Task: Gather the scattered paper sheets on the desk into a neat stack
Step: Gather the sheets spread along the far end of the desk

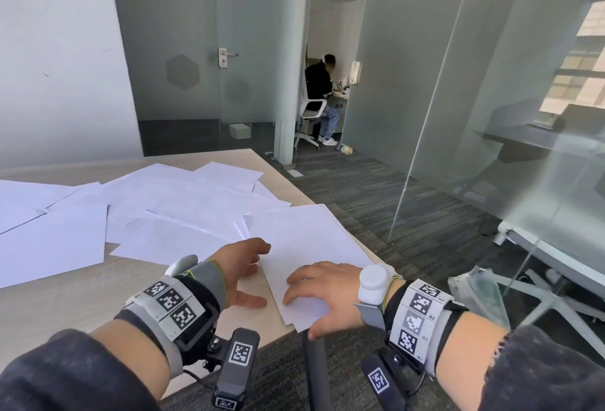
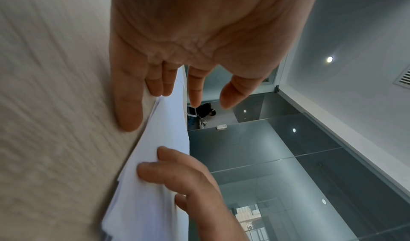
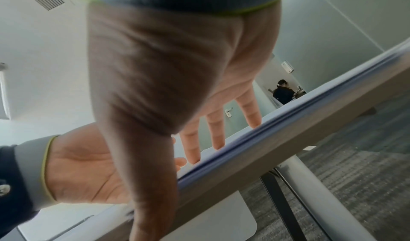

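Several white paper sheets (image 1: pixel 170 207) lie scattered and overlapping across the light wooden desk (image 1: pixel 65 299). A small stack of sheets (image 1: pixel 311 240) sits at the desk's near right corner, its front corner poking past the edge. My left hand (image 1: pixel 258 266) lies on the desk with straight fingers (image 2: pixel 131 108) against the stack's left edge (image 2: pixel 168 125). My right hand (image 1: pixel 304 293) rests flat on top of the stack, and its thumb hangs at the front edge. From below, the right fingers (image 3: pixel 213 130) press on the sheets (image 3: pixel 288 120).
The desk ends just right of the stack, with grey carpet (image 1: pixel 376 188) beyond. Glass partitions (image 1: pixel 458 83) stand to the right, an office chair (image 1: pixel 550 266) behind one. A person (image 1: pixel 320 90) sits in a far room. A dark pole (image 1: pixel 316 374) stands below the desk corner.
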Available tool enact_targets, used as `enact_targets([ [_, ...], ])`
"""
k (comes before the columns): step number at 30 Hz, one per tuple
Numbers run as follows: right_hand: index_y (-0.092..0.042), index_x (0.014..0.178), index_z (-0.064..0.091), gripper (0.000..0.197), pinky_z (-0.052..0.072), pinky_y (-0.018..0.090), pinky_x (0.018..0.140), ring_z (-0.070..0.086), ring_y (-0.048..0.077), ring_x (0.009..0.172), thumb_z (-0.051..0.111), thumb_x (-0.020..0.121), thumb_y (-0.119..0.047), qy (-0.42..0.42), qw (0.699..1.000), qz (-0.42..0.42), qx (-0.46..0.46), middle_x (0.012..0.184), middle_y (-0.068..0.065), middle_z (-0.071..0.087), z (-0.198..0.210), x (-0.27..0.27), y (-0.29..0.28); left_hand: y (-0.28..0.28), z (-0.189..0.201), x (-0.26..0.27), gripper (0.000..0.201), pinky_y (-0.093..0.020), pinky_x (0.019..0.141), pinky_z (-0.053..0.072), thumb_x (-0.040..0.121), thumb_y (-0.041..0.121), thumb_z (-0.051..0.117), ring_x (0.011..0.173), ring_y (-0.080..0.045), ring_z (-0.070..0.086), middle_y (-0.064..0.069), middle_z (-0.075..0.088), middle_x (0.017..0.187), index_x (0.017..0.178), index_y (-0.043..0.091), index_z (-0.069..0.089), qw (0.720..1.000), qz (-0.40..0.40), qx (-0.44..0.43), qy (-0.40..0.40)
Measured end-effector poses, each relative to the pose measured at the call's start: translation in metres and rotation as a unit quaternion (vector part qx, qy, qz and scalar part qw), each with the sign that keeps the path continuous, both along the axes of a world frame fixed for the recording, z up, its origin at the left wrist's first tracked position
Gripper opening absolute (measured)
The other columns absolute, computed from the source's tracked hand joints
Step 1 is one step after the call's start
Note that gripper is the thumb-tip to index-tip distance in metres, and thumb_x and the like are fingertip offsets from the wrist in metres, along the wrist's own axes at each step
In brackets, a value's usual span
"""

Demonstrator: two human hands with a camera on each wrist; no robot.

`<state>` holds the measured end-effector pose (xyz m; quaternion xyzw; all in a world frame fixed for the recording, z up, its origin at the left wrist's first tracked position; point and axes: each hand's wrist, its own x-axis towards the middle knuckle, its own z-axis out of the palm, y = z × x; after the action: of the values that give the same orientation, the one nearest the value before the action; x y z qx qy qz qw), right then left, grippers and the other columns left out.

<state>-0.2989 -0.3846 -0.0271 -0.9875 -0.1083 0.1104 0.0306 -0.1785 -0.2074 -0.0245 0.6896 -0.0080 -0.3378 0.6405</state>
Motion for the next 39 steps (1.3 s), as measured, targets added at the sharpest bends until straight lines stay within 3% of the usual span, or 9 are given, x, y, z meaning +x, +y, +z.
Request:
enact_targets([
  [4, -0.044, 0.124, 0.054, 0.062, 0.039, 0.038, 0.108, 0.042, 0.013, 0.130, 0.070, 0.070, -0.071, -0.017, 0.999, -0.024, 0.028, 0.141, -0.020, 0.044, -0.003, 0.006, -0.001, 0.012, 0.001, 0.004, 0.026, -0.052, 0.072, 0.059, 0.089, 0.025, 0.070, 0.116, -0.023, 0.057, -0.005, 0.064, 0.124, 0.112, 0.011, 0.070, 1.000, -0.002, -0.026, 0.009],
  [8, -0.038, 0.114, 0.063, 0.057, 0.046, 0.036, 0.101, 0.055, 0.004, 0.112, 0.051, 0.076, -0.078, -0.039, 0.990, -0.077, 0.113, 0.121, -0.020, 0.060, 0.001, 0.025, 0.014, 0.038, 0.001, 0.016, 0.017, -0.040, 0.076, 0.052, 0.089, 0.027, 0.068, 0.101, -0.024, 0.066, -0.005, 0.074, 0.114, 0.102, 0.016, 0.072, 0.998, 0.014, -0.060, 0.014],
  [16, -0.024, 0.098, 0.075, 0.021, 0.052, 0.028, 0.091, 0.067, 0.006, 0.094, 0.068, 0.090, -0.042, -0.076, 0.925, -0.138, 0.346, 0.099, -0.010, 0.074, -0.007, 0.084, 0.090, 0.105, 0.001, 0.045, 0.010, -0.033, 0.073, 0.047, 0.093, 0.024, 0.064, 0.088, -0.022, 0.069, -0.002, 0.078, 0.098, 0.097, 0.018, 0.070, 0.991, 0.108, -0.077, -0.014],
  [21, -0.029, 0.088, 0.074, 0.028, 0.053, 0.032, 0.085, 0.069, 0.012, 0.088, 0.063, 0.079, -0.053, -0.077, 0.891, -0.185, 0.407, 0.092, -0.008, 0.076, -0.019, 0.132, 0.133, 0.149, -0.001, 0.062, 0.008, -0.031, 0.068, 0.048, 0.093, 0.023, 0.065, 0.082, -0.021, 0.069, -0.001, 0.076, 0.090, 0.093, 0.017, 0.070, 0.981, 0.162, -0.094, -0.039],
  [25, -0.020, 0.085, 0.075, 0.016, 0.052, 0.030, 0.075, 0.062, 0.008, 0.073, 0.066, 0.089, -0.033, -0.091, 0.865, -0.209, 0.448, 0.090, 0.001, 0.076, -0.028, 0.169, 0.172, 0.186, -0.004, 0.078, 0.010, -0.029, 0.065, 0.047, 0.096, 0.019, 0.062, 0.077, -0.018, 0.067, -0.001, 0.075, 0.085, 0.090, 0.017, 0.069, 0.971, 0.200, -0.077, -0.105],
  [28, -0.024, 0.081, 0.073, 0.014, 0.047, 0.026, 0.066, 0.060, 0.007, 0.067, 0.066, 0.089, -0.033, -0.107, 0.862, -0.212, 0.448, 0.084, -0.004, 0.074, -0.034, 0.190, 0.198, 0.214, -0.006, 0.087, 0.013, -0.027, 0.063, 0.049, 0.096, 0.017, 0.060, 0.074, -0.014, 0.066, 0.003, 0.075, 0.081, 0.085, 0.018, 0.068, 0.962, 0.198, -0.007, -0.188],
  [33, -0.037, 0.082, 0.072, 0.007, 0.054, 0.030, 0.078, 0.066, 0.008, 0.078, 0.067, 0.087, -0.036, -0.106, 0.878, -0.175, 0.432, 0.079, -0.018, 0.070, -0.044, 0.225, 0.243, 0.265, -0.013, 0.103, 0.016, -0.030, 0.075, 0.054, 0.090, 0.016, 0.061, 0.077, -0.010, 0.068, 0.011, 0.077, 0.081, 0.085, 0.027, 0.071, 0.930, 0.160, 0.127, -0.305],
  [37, -0.038, 0.082, 0.069, 0.010, 0.054, 0.032, 0.081, 0.060, 0.005, 0.075, 0.069, 0.086, -0.029, -0.148, 0.903, -0.140, 0.379, 0.080, -0.019, 0.067, -0.042, 0.246, 0.269, 0.296, -0.011, 0.112, 0.017, -0.006, 0.063, 0.044, 0.092, 0.020, 0.062, 0.074, 0.001, 0.062, 0.015, 0.074, 0.085, 0.085, 0.034, 0.069, 0.900, 0.131, 0.218, -0.355],
  [39, -0.041, 0.086, 0.067, 0.013, 0.051, 0.035, 0.084, 0.056, 0.009, 0.081, 0.070, 0.086, -0.028, -0.182, 0.918, -0.101, 0.338, 0.084, -0.020, 0.063, -0.041, 0.259, 0.284, 0.316, -0.013, 0.120, 0.020, -0.003, 0.064, 0.041, 0.093, 0.022, 0.063, 0.076, 0.008, 0.059, 0.020, 0.071, 0.087, 0.082, 0.038, 0.067, 0.883, 0.135, 0.246, -0.376],
])
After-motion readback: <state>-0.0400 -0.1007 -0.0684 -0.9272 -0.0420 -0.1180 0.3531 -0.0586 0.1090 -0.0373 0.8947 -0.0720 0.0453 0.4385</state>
